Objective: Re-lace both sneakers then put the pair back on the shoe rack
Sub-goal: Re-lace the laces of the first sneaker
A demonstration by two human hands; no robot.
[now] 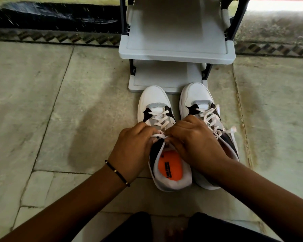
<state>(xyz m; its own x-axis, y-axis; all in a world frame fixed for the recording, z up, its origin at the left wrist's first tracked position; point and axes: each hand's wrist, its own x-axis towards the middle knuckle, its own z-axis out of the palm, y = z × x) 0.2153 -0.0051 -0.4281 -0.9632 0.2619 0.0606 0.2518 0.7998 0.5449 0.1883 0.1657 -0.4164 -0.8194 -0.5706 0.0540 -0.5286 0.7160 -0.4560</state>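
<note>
Two white, grey and black sneakers stand side by side on the stone floor, toes toward the shoe rack (175,55). The left sneaker (154,100) shows an orange insole (170,167) and a white lace (160,119) crossed up its tongue. My left hand (135,147) and my right hand (192,137) meet over its top eyelets, each pinching an end of that lace. The right sneaker (195,95) is laced, with a loose lace end (232,131) hanging off its right side. My right forearm covers its heel.
The grey shoe rack has two bare shelves, the lower one (164,79) just beyond the toes, held by dark posts (132,67). Stone floor slabs (42,102) spread left and right. A dark patterned border (51,37) runs along the back. My dark-clothed knees (208,229) sit at the bottom.
</note>
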